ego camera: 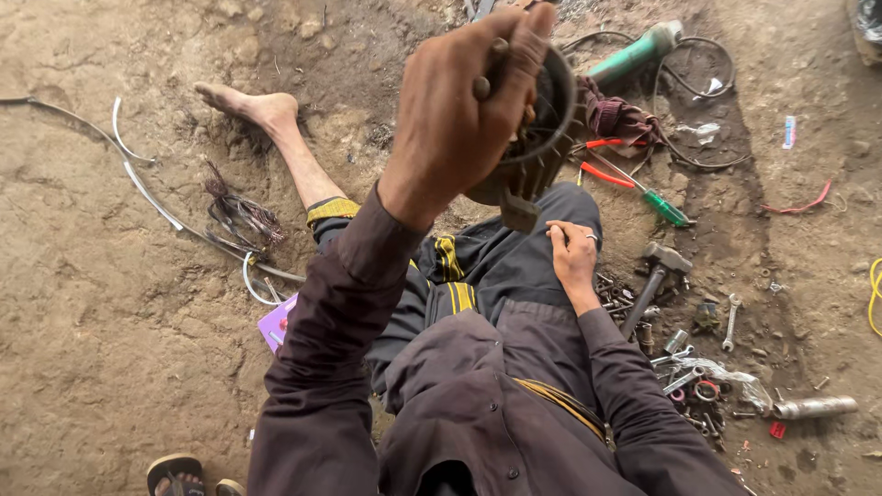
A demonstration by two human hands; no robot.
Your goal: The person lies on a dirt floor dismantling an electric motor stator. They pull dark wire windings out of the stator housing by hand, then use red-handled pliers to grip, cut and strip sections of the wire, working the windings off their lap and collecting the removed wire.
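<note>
The person sits on the dirt ground and holds a round, dark metal part with ribs and a stubby leg (pixel 537 156) up high, in the upper middle of the frame. The left hand (pixel 459 110) is closed tight around the top rim of it, fingers curled over the edge. To hold it well, the grip should stay firm on the rim, since the part looks heavy and greasy and could slip down onto the lap. Keeping it level would help too.

The right hand (pixel 571 257) rests on the knee of the dark trousers, right of the middle. Its fingers are bent loosely and it holds nothing that can be seen.

At the right lie a grey steel hammer (pixel 654 276), a green-handled screwdriver (pixel 663 208) and red-handled pliers (pixel 602 165). A green power grinder (pixel 634 53) lies at the top.
</note>
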